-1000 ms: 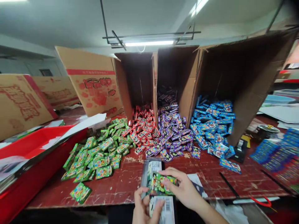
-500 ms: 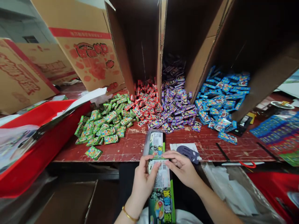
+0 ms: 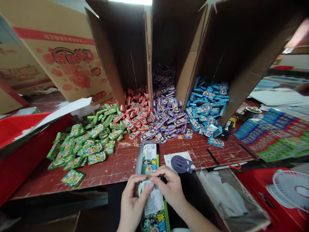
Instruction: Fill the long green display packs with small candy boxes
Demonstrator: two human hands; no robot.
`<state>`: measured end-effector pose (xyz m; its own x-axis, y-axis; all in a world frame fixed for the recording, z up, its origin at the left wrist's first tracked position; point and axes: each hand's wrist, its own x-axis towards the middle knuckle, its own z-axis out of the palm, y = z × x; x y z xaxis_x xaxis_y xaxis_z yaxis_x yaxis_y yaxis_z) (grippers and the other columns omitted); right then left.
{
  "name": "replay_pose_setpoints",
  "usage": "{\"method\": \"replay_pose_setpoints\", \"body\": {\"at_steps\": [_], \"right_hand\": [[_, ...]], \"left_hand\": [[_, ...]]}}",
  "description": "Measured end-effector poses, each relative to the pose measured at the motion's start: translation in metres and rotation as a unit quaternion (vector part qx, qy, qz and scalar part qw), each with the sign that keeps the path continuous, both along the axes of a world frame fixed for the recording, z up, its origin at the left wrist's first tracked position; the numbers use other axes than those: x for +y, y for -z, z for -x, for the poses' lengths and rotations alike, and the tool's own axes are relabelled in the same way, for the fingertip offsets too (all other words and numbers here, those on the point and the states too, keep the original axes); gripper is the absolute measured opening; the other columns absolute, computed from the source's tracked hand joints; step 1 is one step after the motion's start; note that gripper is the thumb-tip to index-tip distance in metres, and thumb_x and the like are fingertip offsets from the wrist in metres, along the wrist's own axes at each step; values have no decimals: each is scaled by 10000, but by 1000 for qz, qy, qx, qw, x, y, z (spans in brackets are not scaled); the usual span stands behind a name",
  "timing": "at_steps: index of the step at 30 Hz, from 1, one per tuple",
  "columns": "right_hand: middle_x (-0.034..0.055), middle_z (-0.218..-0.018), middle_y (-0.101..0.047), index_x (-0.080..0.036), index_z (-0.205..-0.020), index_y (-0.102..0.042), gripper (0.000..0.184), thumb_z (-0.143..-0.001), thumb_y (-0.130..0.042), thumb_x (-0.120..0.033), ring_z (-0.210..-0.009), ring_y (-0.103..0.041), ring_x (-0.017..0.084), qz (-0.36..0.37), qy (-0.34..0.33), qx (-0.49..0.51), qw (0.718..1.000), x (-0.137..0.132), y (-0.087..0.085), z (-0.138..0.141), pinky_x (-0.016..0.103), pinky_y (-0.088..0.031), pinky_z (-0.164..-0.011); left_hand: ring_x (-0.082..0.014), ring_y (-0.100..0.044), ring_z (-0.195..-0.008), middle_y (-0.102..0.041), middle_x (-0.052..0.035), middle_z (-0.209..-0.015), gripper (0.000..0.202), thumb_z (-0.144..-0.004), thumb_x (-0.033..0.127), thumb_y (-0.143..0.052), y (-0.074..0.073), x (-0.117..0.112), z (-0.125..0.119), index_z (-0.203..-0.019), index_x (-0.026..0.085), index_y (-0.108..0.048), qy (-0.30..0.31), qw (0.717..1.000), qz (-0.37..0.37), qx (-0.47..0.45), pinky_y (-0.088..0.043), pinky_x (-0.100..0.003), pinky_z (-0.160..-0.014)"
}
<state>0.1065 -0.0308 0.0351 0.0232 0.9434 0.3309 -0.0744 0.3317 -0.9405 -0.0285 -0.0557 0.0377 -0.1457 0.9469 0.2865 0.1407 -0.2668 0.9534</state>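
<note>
A long printed candy box (image 3: 154, 204), dark green with a white label panel, lies along my lap, its far end at the table edge. My left hand (image 3: 135, 196) is closed on its far left edge, thumb over the label. From the right, my right hand (image 3: 170, 185) pinches the same end, its fingertips meeting the left thumb. Just beyond my fingers, another box of the same print (image 3: 149, 158) rests on the table. A dark purple plastic piece (image 3: 180, 163) lies on a white sheet right of it.
Small green packs (image 3: 96, 131), red packs (image 3: 137, 111), purple packs (image 3: 169, 119) and blue packs (image 3: 207, 103) lie in heaps before open cartons (image 3: 148, 48). A red bin (image 3: 55, 135) stands left. Colourful strips (image 3: 277, 135), red-handled scissors (image 3: 235, 166) and a small white fan (image 3: 293, 190) are right.
The view has swung to the right, so the heaps and cartons sit further left. My hands keep hold of the box, and the right fingers have drawn closer to the left thumb.
</note>
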Motion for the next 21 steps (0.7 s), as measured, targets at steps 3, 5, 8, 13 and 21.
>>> {"method": "replay_pose_setpoints", "body": {"at_steps": [3,5,8,13,21], "right_hand": [[43,-736,-670,-185,-692,-680,122,-708,-715,-301,-723,-633,183,39,-83,24,995,8,-7,-8,300,-513,-680],[40,-742,-694,-178,-727,-693,174,-669,-743,-334,-707,-644,178,113,-118,62,985,14,-12,-13,293,-519,-669],[30,-705,-706,-160,-721,-698,215,-660,-746,-360,-655,-640,156,191,-153,70,967,24,-19,-23,281,-513,-666],[22,-702,-683,-161,-706,-692,172,-707,-709,-332,-656,-619,145,142,-176,27,974,25,-20,-36,256,-491,-633],[61,-887,-672,-186,-775,-664,127,-827,-562,-241,-867,-622,185,-21,-97,-150,984,17,-11,-56,311,-485,-802]], "left_hand": [[-192,-616,-772,-651,-47,-809,165,-757,334,-643,-10,2,6,-805,177,-648,22,998,61,19,-502,-262,-690],[-192,-624,-724,-671,-48,-788,243,-729,386,-663,-15,5,5,-827,164,-659,7,994,107,-14,-505,-254,-641],[-181,-615,-661,-678,-40,-726,294,-745,436,-629,-19,12,0,-811,151,-661,1,989,140,-43,-487,-241,-592],[-203,-606,-790,-661,-48,-811,230,-834,364,-533,-17,11,-8,-769,177,-650,30,998,50,33,-472,-282,-726],[-223,-604,-949,-651,-72,-974,111,-833,299,-533,-1,16,-25,-891,204,-532,104,992,57,47,-451,-370,-863]]}}
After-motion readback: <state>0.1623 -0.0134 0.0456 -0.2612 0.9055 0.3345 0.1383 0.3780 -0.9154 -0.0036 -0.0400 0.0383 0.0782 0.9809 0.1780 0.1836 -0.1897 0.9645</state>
